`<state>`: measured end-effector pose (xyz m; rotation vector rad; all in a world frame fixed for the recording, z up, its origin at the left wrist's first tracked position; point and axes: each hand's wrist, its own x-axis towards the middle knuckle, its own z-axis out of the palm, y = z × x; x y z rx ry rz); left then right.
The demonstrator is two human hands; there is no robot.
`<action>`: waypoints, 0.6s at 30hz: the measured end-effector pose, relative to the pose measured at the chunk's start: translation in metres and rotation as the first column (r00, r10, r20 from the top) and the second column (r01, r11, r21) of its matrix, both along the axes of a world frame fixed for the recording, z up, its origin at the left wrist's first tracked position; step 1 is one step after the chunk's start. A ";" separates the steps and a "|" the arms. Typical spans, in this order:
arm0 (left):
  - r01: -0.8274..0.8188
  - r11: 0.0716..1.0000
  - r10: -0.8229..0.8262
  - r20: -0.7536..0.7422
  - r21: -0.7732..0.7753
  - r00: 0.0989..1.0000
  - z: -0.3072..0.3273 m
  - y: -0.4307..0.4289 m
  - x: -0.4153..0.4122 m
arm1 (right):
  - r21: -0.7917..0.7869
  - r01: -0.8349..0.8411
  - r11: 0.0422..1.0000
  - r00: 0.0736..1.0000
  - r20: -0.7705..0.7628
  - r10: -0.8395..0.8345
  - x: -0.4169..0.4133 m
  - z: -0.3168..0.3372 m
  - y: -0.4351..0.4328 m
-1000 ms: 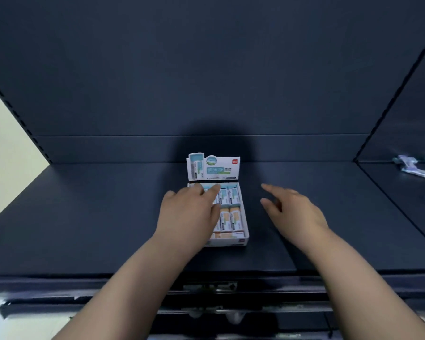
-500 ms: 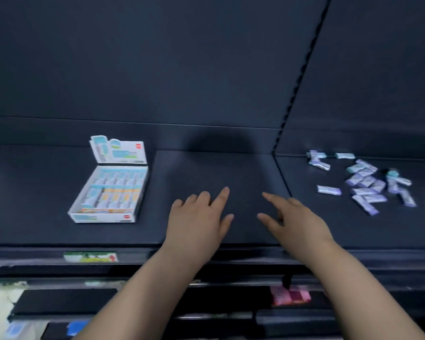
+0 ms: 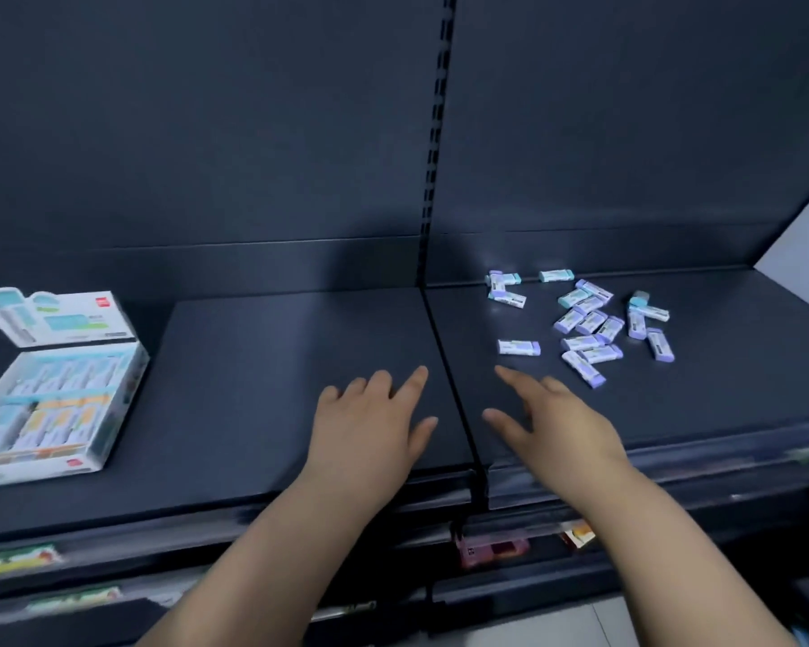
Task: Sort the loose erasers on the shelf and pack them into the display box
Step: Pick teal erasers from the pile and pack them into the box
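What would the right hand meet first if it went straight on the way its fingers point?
Probably nothing soon: the right hand points over bare shelf toward the back wall; the nearest eraser lies just right of that line.

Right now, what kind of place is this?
Probably a shop's stationery aisle: dark metal shelving with a slotted upright, a white cardboard display box holding packed erasers, and loose purple and teal erasers awaiting stocking.

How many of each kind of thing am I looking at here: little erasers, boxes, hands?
Loose erasers: about 18, with purple or teal tips; a few overlap, so the count is rough
Display box: 1, open, with erasers packed inside
Hands: 2, left hand and right hand, both holding nothing
Total: about 21
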<state>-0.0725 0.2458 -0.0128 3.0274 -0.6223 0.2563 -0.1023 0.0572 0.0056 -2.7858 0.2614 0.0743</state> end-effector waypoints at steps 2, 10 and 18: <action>0.017 1.000 -0.017 0.002 0.006 1.000 0.001 -0.005 0.013 | 0.011 0.023 1.000 1.000 0.007 -0.023 0.007 0.001 -0.004; 0.086 0.996 -0.085 -0.032 0.026 0.996 -0.006 -0.039 0.041 | 0.031 0.120 0.992 0.992 0.026 -0.121 0.024 -0.011 -0.038; 0.060 0.998 -0.059 -0.018 0.014 0.998 -0.007 -0.102 0.060 | 0.052 0.093 0.994 0.995 0.043 -0.095 0.052 -0.013 -0.108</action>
